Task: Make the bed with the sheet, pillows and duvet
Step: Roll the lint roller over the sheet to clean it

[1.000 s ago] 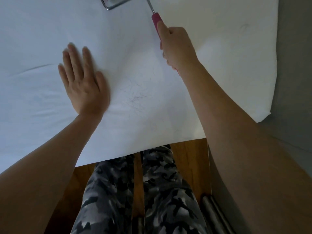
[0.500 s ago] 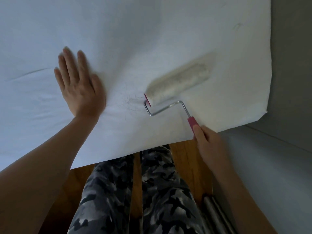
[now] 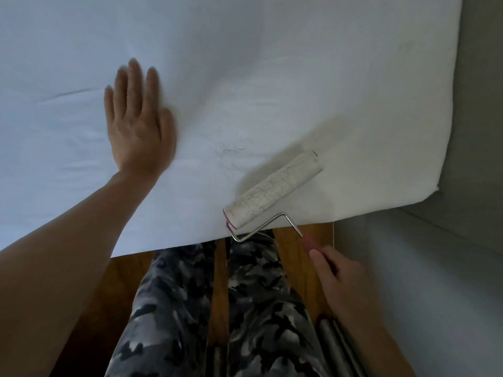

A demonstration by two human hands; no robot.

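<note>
Left hand [image 3: 136,131] lay flat, fingers straight, pinning the sheet [image 3: 272,63] taut on the bed. Right hand [image 3: 337,276] gripped the roller [image 3: 275,190] handle; drum rested at the near edge, likely to lift hairs [image 3: 227,153].

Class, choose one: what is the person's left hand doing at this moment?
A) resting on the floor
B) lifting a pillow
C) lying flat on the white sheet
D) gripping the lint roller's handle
C: the left hand lies with fingers spread flat on the white sheet.
</note>
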